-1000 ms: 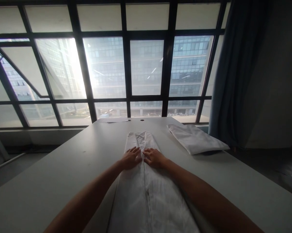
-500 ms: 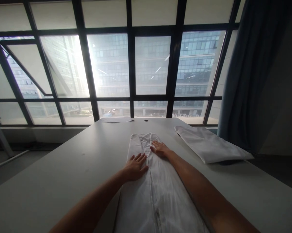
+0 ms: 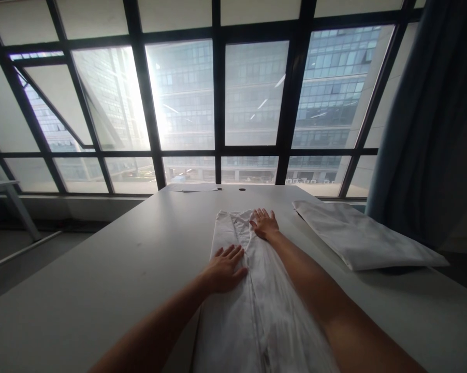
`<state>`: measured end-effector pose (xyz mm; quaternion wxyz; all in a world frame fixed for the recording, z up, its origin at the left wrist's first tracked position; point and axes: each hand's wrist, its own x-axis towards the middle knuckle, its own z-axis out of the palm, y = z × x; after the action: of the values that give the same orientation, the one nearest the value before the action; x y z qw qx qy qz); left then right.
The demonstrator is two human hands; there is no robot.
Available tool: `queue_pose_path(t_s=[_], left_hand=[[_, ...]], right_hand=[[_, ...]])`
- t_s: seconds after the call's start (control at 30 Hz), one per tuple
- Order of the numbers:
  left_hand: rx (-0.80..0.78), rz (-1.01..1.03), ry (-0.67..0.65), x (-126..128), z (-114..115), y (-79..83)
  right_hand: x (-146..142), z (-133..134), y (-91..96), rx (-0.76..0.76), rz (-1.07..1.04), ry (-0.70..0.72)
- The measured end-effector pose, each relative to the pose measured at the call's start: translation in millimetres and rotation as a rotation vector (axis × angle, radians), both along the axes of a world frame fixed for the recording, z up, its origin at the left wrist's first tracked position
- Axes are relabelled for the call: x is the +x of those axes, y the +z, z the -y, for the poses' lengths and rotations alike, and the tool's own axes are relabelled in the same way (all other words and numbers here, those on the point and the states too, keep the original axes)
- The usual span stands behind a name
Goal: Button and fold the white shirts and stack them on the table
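Observation:
A long white cloth garment (image 3: 233, 321), folded into a narrow strip, runs lengthwise along the table toward me; its exact kind I cannot make out. A seam or folded edge goes down its middle, and its far end is gathered and wrinkled. My left hand (image 3: 226, 269) lies flat on the left half, fingers stretched toward the middle seam. Farther off, my right hand (image 3: 265, 225) rests with spread fingers on the upper right edge of the cloth. Neither hand grips anything.
The white table (image 3: 140, 269) reaches toward the windows. Another folded white cloth (image 3: 365, 233) lies at the right, its corner overhanging the table edge. A flat white sheet (image 3: 194, 187) lies at the far end. A blue curtain (image 3: 408, 140) hangs at the right.
My right hand has slid outward to the right edge of the cloth, with fingers now pointing away from me. My left hand stays flat. The view has shifted slightly.

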<state>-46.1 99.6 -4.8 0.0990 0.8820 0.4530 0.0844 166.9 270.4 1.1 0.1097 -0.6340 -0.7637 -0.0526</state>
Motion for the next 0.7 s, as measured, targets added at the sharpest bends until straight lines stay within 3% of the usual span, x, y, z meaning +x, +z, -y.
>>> queue_pose_path(t_s=[0.07,0.27,0.43,0.57,0.7], left_hand=[[-0.001,-0.01,0.004,-1,-7,-0.2],[0.012,-0.052,0.034,-5,-50,-1.1],[0.095,-0.038,0.086,1,-71,4.3],[0.297,0.069,0.168,-7,-47,9.3],[0.305,0.128,0.058,-47,3,9.8]], right_hand=[[-5,22,5.4,0.096,0.013,0.045],[10,119,13.1,0.058,-0.07,0.38],[56,177,3.2,0.086,-0.125,0.4],[87,196,-2.9,0.009,-0.237,0.462],[96,205,5.1,-0.148,-0.356,0.533]])
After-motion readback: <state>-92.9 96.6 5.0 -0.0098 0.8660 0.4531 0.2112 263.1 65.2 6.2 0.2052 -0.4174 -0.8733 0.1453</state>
